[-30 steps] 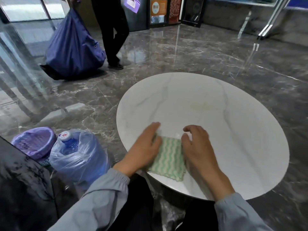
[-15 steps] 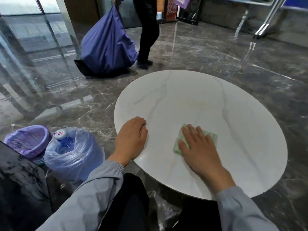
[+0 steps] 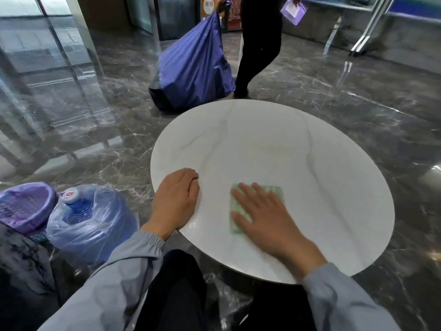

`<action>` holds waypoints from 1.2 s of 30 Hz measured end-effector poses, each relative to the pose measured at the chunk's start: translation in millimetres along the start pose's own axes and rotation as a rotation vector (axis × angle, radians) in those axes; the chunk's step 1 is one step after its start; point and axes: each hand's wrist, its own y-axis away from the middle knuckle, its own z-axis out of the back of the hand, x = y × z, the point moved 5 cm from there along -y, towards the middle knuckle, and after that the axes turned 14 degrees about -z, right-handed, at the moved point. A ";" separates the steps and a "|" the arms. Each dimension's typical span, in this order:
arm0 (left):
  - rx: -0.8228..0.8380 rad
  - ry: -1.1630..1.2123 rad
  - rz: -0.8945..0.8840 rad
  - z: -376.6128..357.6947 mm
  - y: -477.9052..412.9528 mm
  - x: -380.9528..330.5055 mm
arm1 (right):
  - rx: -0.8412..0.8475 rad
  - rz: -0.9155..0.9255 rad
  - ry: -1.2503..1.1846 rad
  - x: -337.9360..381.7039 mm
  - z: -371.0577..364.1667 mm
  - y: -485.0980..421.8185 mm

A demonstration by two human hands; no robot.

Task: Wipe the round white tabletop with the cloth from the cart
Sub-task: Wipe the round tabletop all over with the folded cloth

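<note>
Two grips on the bench [image 3: 310, 163]: right grip [image 3: 265, 218] spread flat, pressing the green wavy-striped cloth [image 3: 276, 190] onto round white veined stone; left grip [image 3: 176, 199] loosely curled at the rim. Beside it, plastic-wrapped blue jug [image 3: 90, 218], purple mesh basket [image 3: 26, 204].

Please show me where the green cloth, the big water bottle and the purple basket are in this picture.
green cloth [image 3: 278, 191], head view, on its far right corner, beside the fingers.
water bottle [image 3: 95, 218], head view, on its plastic-wrapped body.
purple basket [image 3: 23, 207], head view, on its inner wall.
</note>
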 end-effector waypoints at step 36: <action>0.002 -0.024 -0.010 1.2 -3.2 -3.4 | -0.041 -0.100 -0.028 -24.8 -5.2 42.6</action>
